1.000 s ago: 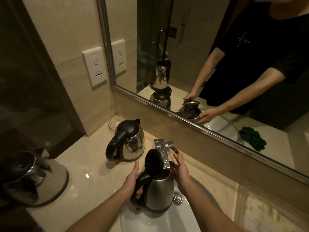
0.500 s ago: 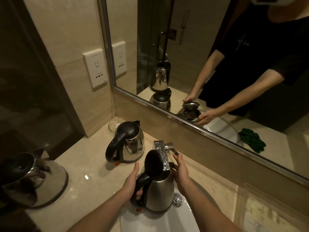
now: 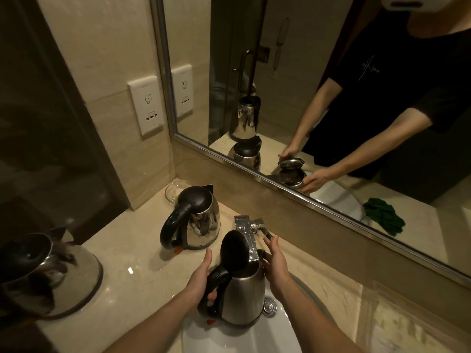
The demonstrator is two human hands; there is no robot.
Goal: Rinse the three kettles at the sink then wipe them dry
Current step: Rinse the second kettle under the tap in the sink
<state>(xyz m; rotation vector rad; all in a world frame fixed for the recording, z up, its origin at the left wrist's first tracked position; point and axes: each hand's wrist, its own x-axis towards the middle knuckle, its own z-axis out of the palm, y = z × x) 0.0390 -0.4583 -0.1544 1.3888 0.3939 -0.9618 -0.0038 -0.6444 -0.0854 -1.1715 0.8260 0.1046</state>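
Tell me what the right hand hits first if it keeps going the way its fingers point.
Most likely the faucet lever: the right hand rests beside the open kettle, its fingertips aimed at the tap and nearly touching it. Depth is unclear.

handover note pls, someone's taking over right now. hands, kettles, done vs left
Left hand: grip on the handle of the open kettle, held over the sink under the faucet.
Right hand: steadying that kettle's side by the faucet.
Second kettle and third kettle: on the counter, lids shut.
Done: can't tell; no water visibly running.
Left: rinse, then wipe all three dry.
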